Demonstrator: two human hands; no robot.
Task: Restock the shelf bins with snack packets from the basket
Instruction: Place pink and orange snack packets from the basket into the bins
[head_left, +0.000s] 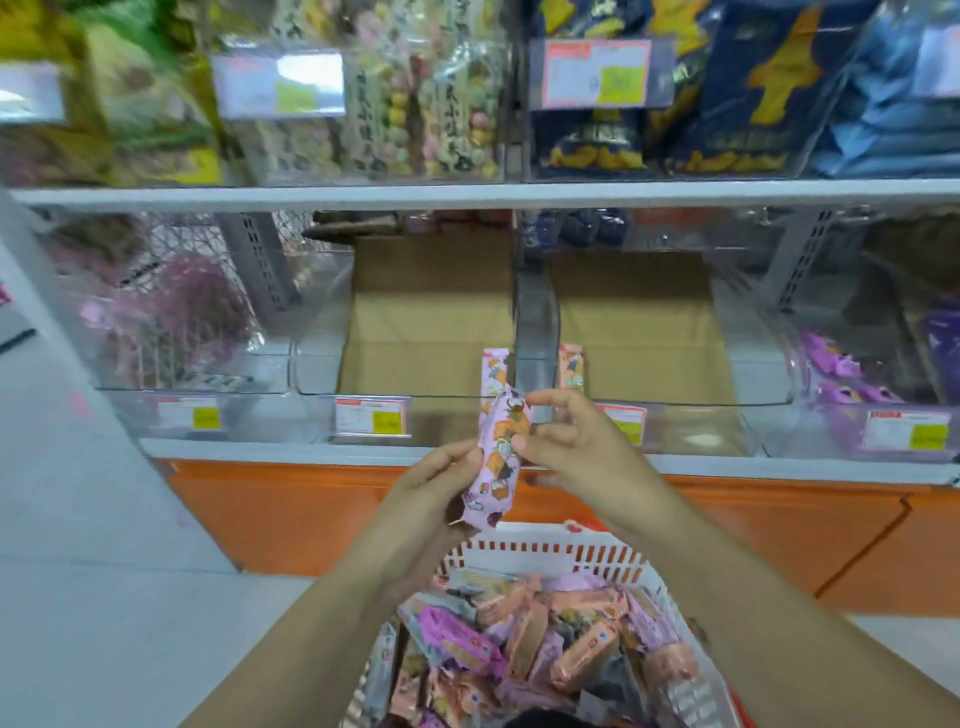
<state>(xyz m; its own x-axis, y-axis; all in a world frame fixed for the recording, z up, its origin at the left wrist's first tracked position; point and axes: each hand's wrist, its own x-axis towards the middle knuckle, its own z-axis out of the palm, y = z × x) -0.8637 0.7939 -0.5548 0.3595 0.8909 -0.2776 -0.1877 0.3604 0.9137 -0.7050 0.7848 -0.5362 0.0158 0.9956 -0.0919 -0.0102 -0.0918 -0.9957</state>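
At the middle of the frame, the left hand (436, 483) curls round the bottom of a purple snack packet (498, 457). The right hand (566, 447) pinches its top, so the packet stands almost straight up between them. The bin (405, 397) holding a matching packet (493, 369) lies just above the hands, so I think the move is up and forward, away from the basket (550, 551) at the bottom.

left bin (389, 396), right bin (701, 402) side by side on shelf (260, 448) | basket (561, 552) before shelf | packet (498, 457) above basket, before the two
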